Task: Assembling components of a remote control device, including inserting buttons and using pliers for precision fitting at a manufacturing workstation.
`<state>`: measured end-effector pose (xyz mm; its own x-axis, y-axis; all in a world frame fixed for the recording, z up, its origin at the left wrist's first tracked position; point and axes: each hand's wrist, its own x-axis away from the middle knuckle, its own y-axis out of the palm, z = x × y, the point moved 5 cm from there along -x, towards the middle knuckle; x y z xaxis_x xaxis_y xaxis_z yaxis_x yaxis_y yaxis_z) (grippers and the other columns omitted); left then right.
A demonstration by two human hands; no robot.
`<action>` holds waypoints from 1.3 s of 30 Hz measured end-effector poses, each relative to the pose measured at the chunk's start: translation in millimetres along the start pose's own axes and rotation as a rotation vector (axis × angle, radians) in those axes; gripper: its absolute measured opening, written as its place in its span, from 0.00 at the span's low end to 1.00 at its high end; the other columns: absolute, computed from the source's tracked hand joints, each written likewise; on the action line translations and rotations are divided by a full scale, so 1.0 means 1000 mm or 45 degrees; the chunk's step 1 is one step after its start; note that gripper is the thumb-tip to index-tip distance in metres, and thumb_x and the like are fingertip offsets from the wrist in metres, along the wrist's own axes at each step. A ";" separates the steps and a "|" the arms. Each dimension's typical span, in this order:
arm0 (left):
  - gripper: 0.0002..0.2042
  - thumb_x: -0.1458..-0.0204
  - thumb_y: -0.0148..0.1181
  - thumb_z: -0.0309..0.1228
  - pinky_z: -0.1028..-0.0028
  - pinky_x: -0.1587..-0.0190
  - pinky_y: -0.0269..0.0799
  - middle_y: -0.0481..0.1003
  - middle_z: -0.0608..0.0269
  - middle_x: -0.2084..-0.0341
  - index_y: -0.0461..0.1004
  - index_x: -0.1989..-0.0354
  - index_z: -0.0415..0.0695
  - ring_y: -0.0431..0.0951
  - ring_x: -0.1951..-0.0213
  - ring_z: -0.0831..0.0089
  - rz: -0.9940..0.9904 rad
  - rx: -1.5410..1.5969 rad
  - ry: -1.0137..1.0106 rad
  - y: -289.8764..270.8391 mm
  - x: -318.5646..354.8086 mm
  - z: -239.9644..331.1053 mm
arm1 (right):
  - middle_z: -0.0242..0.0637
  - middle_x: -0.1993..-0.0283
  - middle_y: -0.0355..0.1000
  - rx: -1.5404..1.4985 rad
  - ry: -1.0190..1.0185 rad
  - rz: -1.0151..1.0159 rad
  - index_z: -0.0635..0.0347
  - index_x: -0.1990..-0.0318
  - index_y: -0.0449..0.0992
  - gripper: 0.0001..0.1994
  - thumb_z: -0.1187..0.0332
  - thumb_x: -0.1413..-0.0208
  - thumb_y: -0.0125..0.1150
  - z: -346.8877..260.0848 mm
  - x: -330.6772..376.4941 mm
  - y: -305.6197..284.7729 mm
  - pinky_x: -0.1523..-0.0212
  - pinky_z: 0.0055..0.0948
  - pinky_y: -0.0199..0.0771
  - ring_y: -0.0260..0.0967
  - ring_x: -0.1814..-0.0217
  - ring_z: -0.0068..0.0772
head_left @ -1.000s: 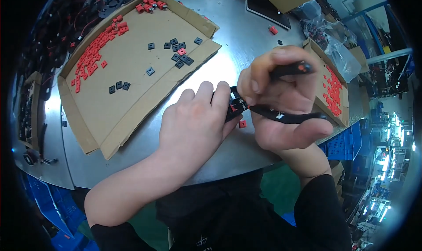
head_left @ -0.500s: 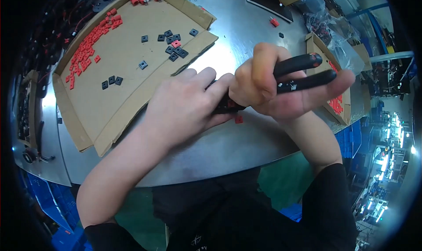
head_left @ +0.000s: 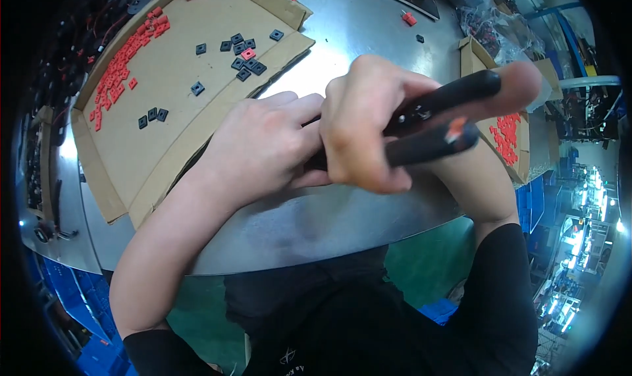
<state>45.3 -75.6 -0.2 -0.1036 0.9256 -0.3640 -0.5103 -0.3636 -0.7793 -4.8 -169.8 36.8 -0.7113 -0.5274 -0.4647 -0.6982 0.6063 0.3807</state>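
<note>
Squeezing: right hand [head_left: 368, 122] clamped on black pliers [head_left: 438, 122]
Left hand [head_left: 263, 145]: curled around pliers' nose, contents hidden
Next: probably steady pressure

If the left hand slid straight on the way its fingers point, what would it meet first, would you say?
The left hand points right and already meets the right hand, which grips the black pliers. Whatever lies between the fingers is hidden.

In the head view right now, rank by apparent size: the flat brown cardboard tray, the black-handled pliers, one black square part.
1. Flat brown cardboard tray, by far the largest.
2. Black-handled pliers in the right hand; nearness to the camera enlarges them.
3. Black square part, smallest.
</note>
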 end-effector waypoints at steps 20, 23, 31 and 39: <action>0.35 0.64 0.76 0.44 0.72 0.74 0.69 0.68 0.65 0.70 0.76 0.43 0.46 0.70 0.71 0.70 0.168 -0.483 -0.040 -0.007 0.004 0.029 | 0.33 0.68 0.62 0.670 -0.610 0.982 0.62 0.50 0.62 0.66 0.04 0.82 0.41 -0.019 0.044 0.034 0.70 0.22 0.55 0.57 0.70 0.20; 0.35 0.64 0.76 0.43 0.72 0.74 0.68 0.68 0.66 0.70 0.76 0.43 0.46 0.70 0.71 0.70 0.168 -0.505 -0.040 -0.006 0.003 0.030 | 0.34 0.67 0.61 0.694 -0.529 0.947 0.58 0.51 0.62 0.56 0.10 0.69 0.48 -0.018 0.045 0.036 0.69 0.25 0.54 0.54 0.71 0.22; 0.35 0.64 0.76 0.43 0.72 0.75 0.68 0.68 0.66 0.70 0.77 0.43 0.46 0.70 0.71 0.71 0.194 -0.497 -0.041 -0.007 0.005 0.033 | 0.34 0.66 0.60 0.862 -0.521 1.040 0.57 0.52 0.61 0.48 0.16 0.56 0.55 -0.018 0.043 0.045 0.68 0.29 0.55 0.52 0.72 0.25; 0.35 0.63 0.76 0.43 0.72 0.75 0.69 0.68 0.66 0.69 0.76 0.42 0.46 0.70 0.70 0.70 0.201 -0.514 -0.031 -0.006 0.005 0.032 | 0.32 0.69 0.60 0.812 -0.610 1.014 0.56 0.55 0.62 0.48 0.15 0.60 0.58 -0.010 0.043 0.039 0.69 0.28 0.52 0.50 0.74 0.23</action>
<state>20.6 -65.8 18.8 -0.1760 0.8556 -0.4867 -0.1120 -0.5086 -0.8537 -63.5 -174.9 39.5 -0.7356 0.3452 -0.5828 0.2075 0.9339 0.2912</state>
